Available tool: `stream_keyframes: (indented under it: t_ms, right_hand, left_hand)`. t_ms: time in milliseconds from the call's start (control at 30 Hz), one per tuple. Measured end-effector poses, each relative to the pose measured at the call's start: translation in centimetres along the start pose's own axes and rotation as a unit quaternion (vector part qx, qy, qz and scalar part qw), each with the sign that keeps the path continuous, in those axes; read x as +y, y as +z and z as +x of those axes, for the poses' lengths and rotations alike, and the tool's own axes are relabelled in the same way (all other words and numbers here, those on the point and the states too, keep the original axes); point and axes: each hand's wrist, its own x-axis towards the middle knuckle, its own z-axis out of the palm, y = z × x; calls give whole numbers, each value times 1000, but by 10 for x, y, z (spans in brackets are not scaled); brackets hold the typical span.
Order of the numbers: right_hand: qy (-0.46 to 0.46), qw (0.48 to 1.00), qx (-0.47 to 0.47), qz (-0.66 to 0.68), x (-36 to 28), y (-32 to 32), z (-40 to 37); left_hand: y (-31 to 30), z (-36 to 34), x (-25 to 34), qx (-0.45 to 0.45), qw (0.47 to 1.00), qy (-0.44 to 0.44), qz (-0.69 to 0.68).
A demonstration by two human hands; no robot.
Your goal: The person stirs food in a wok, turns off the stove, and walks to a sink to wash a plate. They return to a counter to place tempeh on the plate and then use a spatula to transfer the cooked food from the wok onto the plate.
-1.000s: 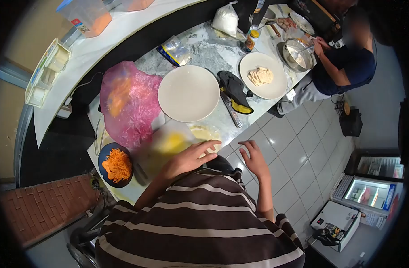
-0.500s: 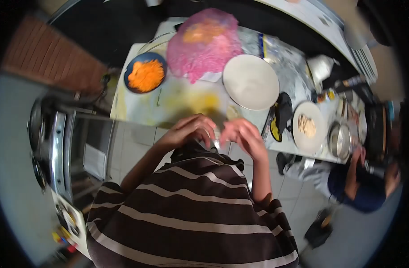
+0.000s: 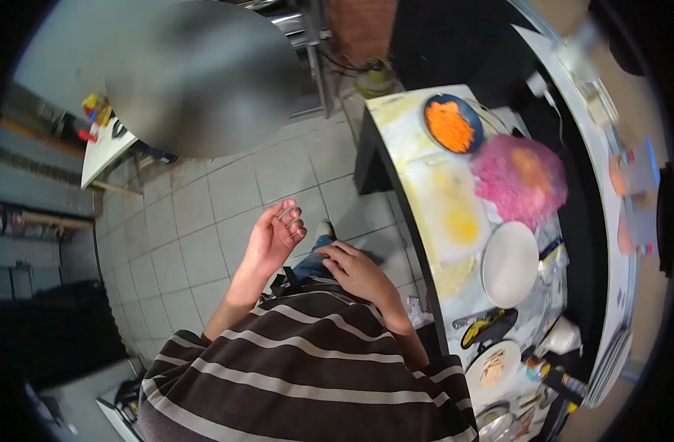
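Note:
My left hand (image 3: 274,237) is raised in front of my striped shirt, palm up, with its fingers loosely bent and nothing in them. Beside it, my right hand (image 3: 354,272) hangs palm down over my waist, fingers stretched out and holding nothing. Both hands are away from the counter (image 3: 418,191) on my right. On that counter stand a dark blue plate (image 3: 433,127) of shredded carrot (image 3: 451,127), a pink plastic bag (image 3: 521,180) with orange pieces inside, a stained white cutting board (image 3: 436,225) and a large white plate (image 3: 510,265).
A big blurred grey round shape (image 3: 204,81) covers the upper left. Farther along the counter are a black-and-yellow item (image 3: 492,328), a plate of sliced food (image 3: 475,387) and a metal bowl (image 3: 495,423). A small white table (image 3: 105,158) stands at far left on the tiled floor (image 3: 234,184).
My view has swung left, so the counter now lies to my right. My hands have moved apart from their near-together pose at the counter's edge. The co-worker has left view.

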Motion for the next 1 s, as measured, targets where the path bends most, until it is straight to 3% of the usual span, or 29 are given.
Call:
stream_keyframes:
  t_ms: [167,367,433,500,567,633,667,700,733,767,800,833,867,900,933,1000]
  right_hand:
    - [-46,994,-103,-1,-33,15,47]
    - [-22,995,-92,-23,-36,46,76]
    - [29,988,-147,-39,-45,60,94]
    - [18,979,-192,-59,-78,73,123]
    - [-87,969,-232,8,-118,87,172]
    - [-103,962,-253,27,-138,105,227]
    - [-43,922,-326,204,-133,119,257]
    - [26,841,-388,375,-122,136,287]
    - [88,725,-452,512,-86,162,323]
    - [95,718,-458,515,-70,186,333]
    - [69,811,-416,406,-57,209,335]
    - [37,887,-361,285,-45,229,336]
    - [5,942,-297,158,-37,247,335]
    - [-26,973,-226,25,-31,259,338]
    - [-53,981,-150,-108,-28,267,345]
    - [-32,982,-164,-83,-33,270,361]
  left_hand:
    - [-39,-34,24,30,998,19,-48]
    - [-95,-38,70,49,997,17,-52]
    - [-115,-40,109,2,993,11,-116]
    - [-118,-60,171,-4,994,102,-36]
    - [-128,-91,235,-3,984,177,26]
    - [-175,-119,285,-8,974,214,70]
    - [-196,-128,306,-9,963,247,112]
    - [-217,-131,322,-3,961,253,109]
    - [-242,-131,332,168,928,270,196]
    - [-267,-130,337,333,860,270,277]
    - [-291,-127,336,388,790,268,392]
    - [-318,-123,335,404,766,241,438]
    - [-318,-122,342,373,817,230,374]
    - [-312,-114,345,340,863,217,305]
    - [-316,-101,348,320,876,201,301]
    - [-330,-66,351,283,889,156,324]
